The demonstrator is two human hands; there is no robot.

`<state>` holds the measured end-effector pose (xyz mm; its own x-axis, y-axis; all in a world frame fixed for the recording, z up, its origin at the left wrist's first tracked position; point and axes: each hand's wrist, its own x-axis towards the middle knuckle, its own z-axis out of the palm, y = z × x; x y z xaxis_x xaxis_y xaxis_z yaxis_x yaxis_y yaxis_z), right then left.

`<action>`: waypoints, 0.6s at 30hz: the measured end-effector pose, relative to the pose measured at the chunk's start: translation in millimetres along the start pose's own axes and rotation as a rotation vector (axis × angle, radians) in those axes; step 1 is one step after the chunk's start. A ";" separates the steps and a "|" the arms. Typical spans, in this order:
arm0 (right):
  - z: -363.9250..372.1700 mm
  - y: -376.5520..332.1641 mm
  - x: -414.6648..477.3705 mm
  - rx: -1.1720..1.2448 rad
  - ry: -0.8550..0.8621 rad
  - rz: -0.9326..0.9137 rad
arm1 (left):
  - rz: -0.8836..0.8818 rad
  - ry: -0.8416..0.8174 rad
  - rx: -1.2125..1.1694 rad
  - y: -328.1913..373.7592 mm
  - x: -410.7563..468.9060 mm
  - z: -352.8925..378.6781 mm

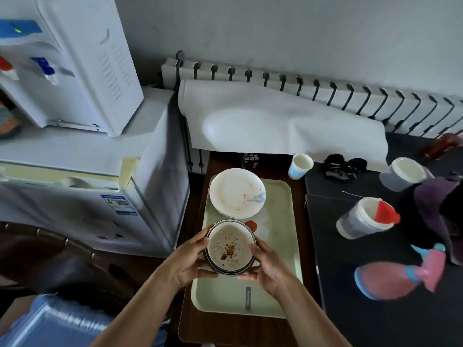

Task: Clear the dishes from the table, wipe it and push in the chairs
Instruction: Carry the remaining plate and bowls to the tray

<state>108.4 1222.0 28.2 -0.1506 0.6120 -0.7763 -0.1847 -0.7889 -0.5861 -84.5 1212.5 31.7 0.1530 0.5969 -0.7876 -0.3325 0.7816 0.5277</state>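
Radiator (pixel 390 108) along the far wall, and below it we're over the brown desk (pixel 225 329), a pale green tray (pixel 280 246) covering most of it. White plates (pixel 235 191) sit stacked at the tray's far end. Nearer us, the dirty striped bowl (pixel 230 249), left hand (pixel 188 261) and right hand (pixel 268 266) curled round its opposite sides; lifted or resting, we can't tell.

Fridge sticker (pixel 119 204), tray label (pixel 248 298): seemingly unreadable.

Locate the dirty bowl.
Head view, centre: left hand and right hand grip the dirty bowl over the green tray, just this side of the white plates.
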 end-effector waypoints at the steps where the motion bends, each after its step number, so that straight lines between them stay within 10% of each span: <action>1: -0.4 -0.1 5.3 0.002 0.004 0.003 | -0.004 0.007 -0.004 0.7 5.0 -0.5; 18: -1.1 -1.5 18.0 0.051 0.044 0.024 | 0.031 0.097 -0.013 1.7 11.6 7.1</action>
<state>107.1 1234.1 14.8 -0.1130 0.5890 -0.8002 -0.2305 -0.7989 -0.5555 -76.7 1222.1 25.7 0.0515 0.5998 -0.7985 -0.3481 0.7602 0.5486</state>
